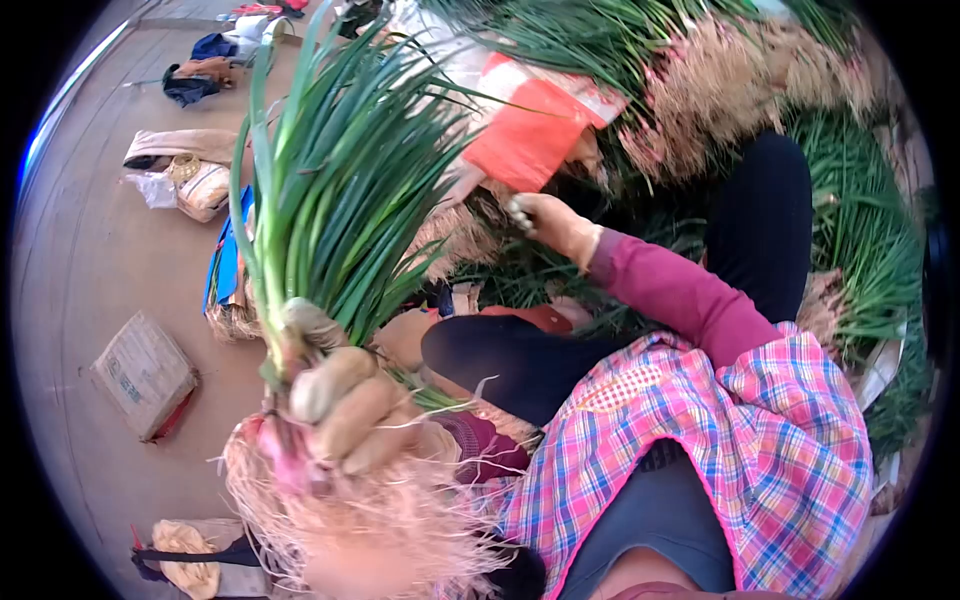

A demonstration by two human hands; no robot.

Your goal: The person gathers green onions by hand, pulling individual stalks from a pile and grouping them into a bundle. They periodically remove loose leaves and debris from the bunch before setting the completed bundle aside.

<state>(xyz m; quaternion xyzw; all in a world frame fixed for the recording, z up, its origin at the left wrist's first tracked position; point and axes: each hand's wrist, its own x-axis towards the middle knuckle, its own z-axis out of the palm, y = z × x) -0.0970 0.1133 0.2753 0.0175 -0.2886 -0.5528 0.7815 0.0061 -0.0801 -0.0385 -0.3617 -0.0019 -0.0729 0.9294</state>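
My left hand (355,410), in a pale glove, is closed around a bunch of spring onions (340,200). The green leaves fan upward. Below the fist are pinkish bulb ends and a thick mass of pale, stringy roots (370,520), close to the camera. My right hand (550,225), also gloved, is curled just below a red plastic sheet (535,130); whether its fingertips pinch anything cannot be made out. Under and beyond that hand lie more spring onions, partly hidden by my dark-trousered legs (515,365).
Heaped spring onions (740,90) with roots lie at the back, and more green leaves (860,210) lie at the right. On the brown floor (80,300) at left are a wrapped block (145,375), a blue-edged bundle (225,270), cloth items (185,170) and dark bundles (195,80).
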